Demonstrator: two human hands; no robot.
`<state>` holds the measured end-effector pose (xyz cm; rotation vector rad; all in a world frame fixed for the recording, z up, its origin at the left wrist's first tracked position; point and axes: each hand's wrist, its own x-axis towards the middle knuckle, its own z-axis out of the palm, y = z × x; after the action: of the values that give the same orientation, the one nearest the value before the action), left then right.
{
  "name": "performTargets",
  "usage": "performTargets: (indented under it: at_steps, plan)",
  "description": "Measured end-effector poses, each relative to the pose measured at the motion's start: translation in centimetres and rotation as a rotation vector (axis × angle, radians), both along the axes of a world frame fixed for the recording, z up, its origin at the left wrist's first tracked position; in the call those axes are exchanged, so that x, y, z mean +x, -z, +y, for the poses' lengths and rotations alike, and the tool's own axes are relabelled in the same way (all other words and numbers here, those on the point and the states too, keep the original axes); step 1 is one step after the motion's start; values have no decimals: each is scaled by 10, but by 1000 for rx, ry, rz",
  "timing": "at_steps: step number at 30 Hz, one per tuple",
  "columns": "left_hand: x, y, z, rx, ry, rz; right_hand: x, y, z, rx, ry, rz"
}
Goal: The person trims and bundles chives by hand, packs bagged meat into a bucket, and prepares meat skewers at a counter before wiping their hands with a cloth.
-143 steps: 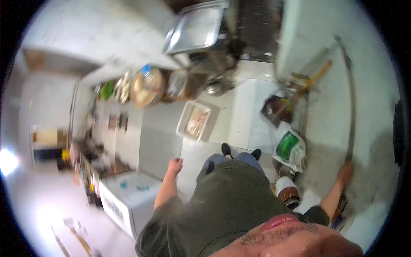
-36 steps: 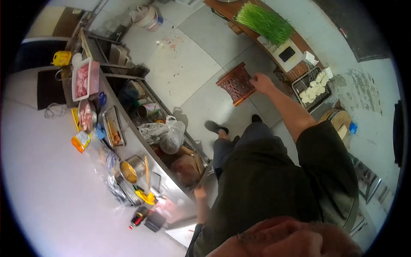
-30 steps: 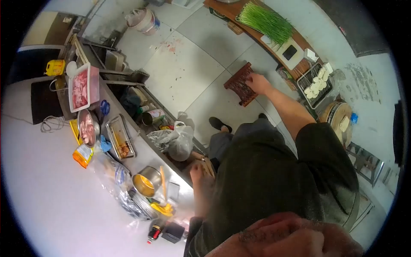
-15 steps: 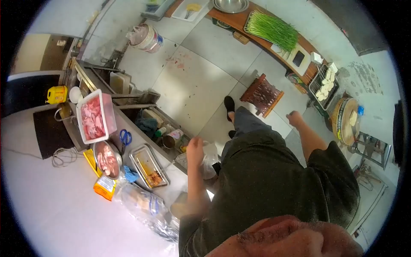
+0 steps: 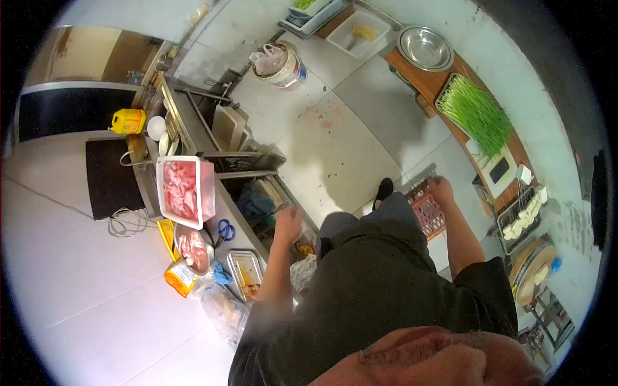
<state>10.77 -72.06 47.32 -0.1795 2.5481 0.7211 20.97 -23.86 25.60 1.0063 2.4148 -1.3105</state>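
Note:
My left hand (image 5: 288,225) hangs loosely curled beside the metal counter, above its lower shelf, with nothing visible in it. My right hand (image 5: 441,191) is also curled, over the far edge of the reddish-brown slatted stool (image 5: 430,215); no grip on the stool shows. Part of the stool is hidden by my leg. On the counter to the left are a white tub of raw meat (image 5: 182,191), a metal bowl of meat (image 5: 194,249), blue scissors (image 5: 226,230) and a metal tray with browned food (image 5: 245,273).
At the right, a wooden bench (image 5: 418,74) bears a steel basin (image 5: 425,48), green stalks (image 5: 476,116) and a rack of white pieces (image 5: 520,222). A bucket (image 5: 286,69) stands ahead on the floor. A round chopping block (image 5: 531,270) is at the right.
My right hand was on the stool, then came away from it, and the stool stands on the floor. My left hand has moved forward along the counter. The view has shifted towards the bucket and basin.

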Motion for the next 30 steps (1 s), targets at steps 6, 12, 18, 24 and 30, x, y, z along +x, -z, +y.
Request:
performTargets:
  at_steps: [6, 12, 18, 24, 30]
  plan:
    - [-99, -36, 118, 326, -3, 103, -167, -207, -73, -201, -554, 60]
    - [-193, -65, 218, 615, 163, 543, -252, -256, -155, -106, -995, 164]
    - [-288, -63, 212, 751, 399, 769, -338, -299, -143, -500, -886, 157]
    - [-388, -3, 177, 696, 362, 928, -422, -316, -149, -744, -665, -40]
    - [-411, 136, 72, 254, -23, 10, -434, -245, -103, -514, -262, 23]
